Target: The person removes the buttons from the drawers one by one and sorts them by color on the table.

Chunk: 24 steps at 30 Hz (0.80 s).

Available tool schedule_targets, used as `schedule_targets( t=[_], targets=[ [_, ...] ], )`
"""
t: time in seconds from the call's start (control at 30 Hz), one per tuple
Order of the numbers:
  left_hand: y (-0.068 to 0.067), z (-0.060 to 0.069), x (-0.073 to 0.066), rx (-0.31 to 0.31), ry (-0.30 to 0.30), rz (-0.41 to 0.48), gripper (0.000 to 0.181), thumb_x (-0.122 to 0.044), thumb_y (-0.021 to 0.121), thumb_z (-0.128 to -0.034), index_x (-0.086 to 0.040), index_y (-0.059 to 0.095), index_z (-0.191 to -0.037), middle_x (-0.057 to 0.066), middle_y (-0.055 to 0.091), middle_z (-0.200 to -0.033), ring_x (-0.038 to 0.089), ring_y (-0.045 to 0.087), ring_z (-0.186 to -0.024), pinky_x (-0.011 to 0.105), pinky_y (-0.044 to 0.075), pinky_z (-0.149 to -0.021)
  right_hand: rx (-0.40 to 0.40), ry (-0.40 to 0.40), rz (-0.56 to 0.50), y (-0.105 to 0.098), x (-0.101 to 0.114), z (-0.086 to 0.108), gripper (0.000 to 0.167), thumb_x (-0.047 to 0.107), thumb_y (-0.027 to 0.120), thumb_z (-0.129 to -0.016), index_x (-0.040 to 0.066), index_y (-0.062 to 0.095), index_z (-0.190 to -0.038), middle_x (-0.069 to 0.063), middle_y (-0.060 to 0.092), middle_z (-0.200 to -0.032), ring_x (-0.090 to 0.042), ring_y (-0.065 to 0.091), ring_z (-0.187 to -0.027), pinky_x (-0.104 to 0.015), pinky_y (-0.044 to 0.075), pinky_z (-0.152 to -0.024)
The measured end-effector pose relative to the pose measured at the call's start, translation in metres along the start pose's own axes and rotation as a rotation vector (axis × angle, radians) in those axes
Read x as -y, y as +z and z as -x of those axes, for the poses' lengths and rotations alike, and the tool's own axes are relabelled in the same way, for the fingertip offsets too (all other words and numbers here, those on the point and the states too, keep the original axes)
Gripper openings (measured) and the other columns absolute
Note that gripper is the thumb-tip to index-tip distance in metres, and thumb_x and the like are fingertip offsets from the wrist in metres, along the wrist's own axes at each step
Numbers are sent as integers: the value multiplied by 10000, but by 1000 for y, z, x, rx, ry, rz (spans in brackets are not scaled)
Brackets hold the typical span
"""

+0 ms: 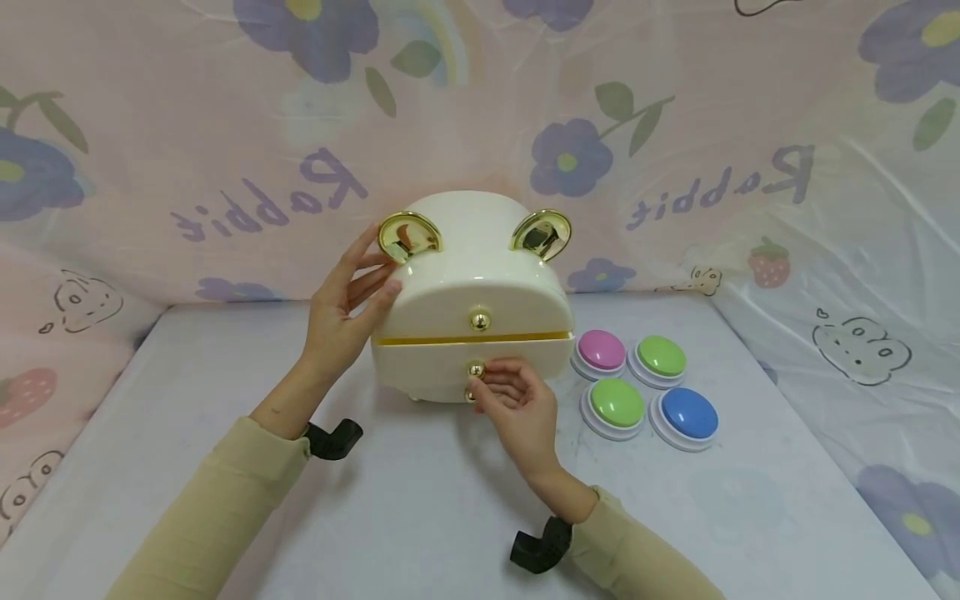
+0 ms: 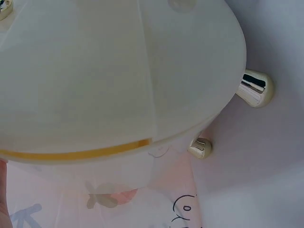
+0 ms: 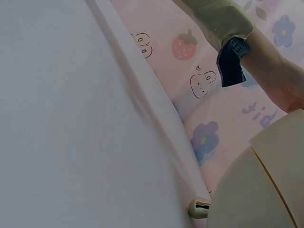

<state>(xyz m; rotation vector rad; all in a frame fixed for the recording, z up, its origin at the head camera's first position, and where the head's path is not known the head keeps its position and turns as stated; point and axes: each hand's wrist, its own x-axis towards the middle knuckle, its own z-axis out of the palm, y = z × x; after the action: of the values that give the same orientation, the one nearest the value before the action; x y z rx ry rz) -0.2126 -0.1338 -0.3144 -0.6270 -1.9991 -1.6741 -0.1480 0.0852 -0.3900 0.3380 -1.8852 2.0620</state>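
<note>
A white rounded box [image 1: 468, 250] with two gold-rimmed ears stands upright on the table. Its upper front bears a gold knob [image 1: 480, 320]; a yellow strip shows above the lower drawer [image 1: 427, 364]. My left hand [image 1: 337, 321] rests on the box's left side, thumb at the front edge, fingers by the left ear [image 1: 408, 236]. With thumb and index finger my right hand [image 1: 525, 412] pinches the lower gold knob [image 1: 476, 369]. The left wrist view shows the box's shell [image 2: 85, 76] close up; in the right wrist view the box [image 3: 266, 175] is at the lower right.
Right of the box stand four round buttons: pink [image 1: 602, 349], green [image 1: 662, 357], another green [image 1: 617, 403] and blue [image 1: 689, 413]. Printed cloth [image 1: 480, 133] hangs behind the white table [image 1: 420, 517]. Black pieces [image 1: 333, 439] sit at both wrists.
</note>
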Motion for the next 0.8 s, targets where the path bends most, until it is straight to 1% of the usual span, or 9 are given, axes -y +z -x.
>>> schedule_targets(
  t=[0.17, 0.3, 0.43, 0.53, 0.67, 0.8],
  targets=[
    [0, 0, -1, -4, -2, -2, 669, 5, 641, -887, -235, 410, -1468, 75, 566, -1241, 150, 617, -1152, 248, 479, -1018, -2, 13, -10, 1, -2, -4, 255, -10, 753, -794, -69, 613, -998, -252, 664, -881, -183, 698, -720, -324, 608, -574],
    [1, 0, -2, -5, 4, -19, 652, 4, 630, -895, -215, 409, -1468, 98, 566, -1243, 158, 616, -1155, 234, 479, -1012, -1, 41, -35, 0, -2, -8, 258, -13, 750, -795, -75, 608, -1001, -257, 660, -891, -149, 695, -726, -335, 611, -584],
    [1, 1, -2, -6, 15, -37, 648, 1, 629, -897, -205, 407, -1469, 120, 570, -1236, 204, 616, -1159, 225, 484, -1002, 12, 54, -36, -1, -1, -10, 265, -7, 752, -796, -79, 604, -1004, -257, 663, -899, -149, 693, -737, -350, 613, -598],
    [1, 1, -2, -10, 20, -39, 649, 3, 632, -894, -203, 408, -1468, 120, 572, -1229, 237, 615, -1160, 226, 486, -1000, 19, 49, -20, -2, 0, -11, 263, -18, 750, -793, -87, 604, -1000, -260, 664, -897, -136, 688, -735, -334, 612, -601],
    [1, 1, -2, -11, 30, -40, 643, 7, 629, -895, -190, 410, -1467, 125, 574, -1227, 213, 619, -1155, 225, 486, -1000, 26, 44, -7, -2, 1, -12, 253, -41, 743, -789, -94, 603, -992, -261, 661, -894, -122, 680, -727, -323, 607, -592],
    [1, 1, -1, -12, 34, -37, 642, 11, 628, -893, -183, 411, -1466, 131, 574, -1229, 199, 619, -1153, 223, 488, -997, 47, 43, -8, -3, 0, -13, 254, -18, 739, -804, -84, 599, -1005, -258, 659, -908, -133, 680, -734, -382, 606, -596]
  ],
)
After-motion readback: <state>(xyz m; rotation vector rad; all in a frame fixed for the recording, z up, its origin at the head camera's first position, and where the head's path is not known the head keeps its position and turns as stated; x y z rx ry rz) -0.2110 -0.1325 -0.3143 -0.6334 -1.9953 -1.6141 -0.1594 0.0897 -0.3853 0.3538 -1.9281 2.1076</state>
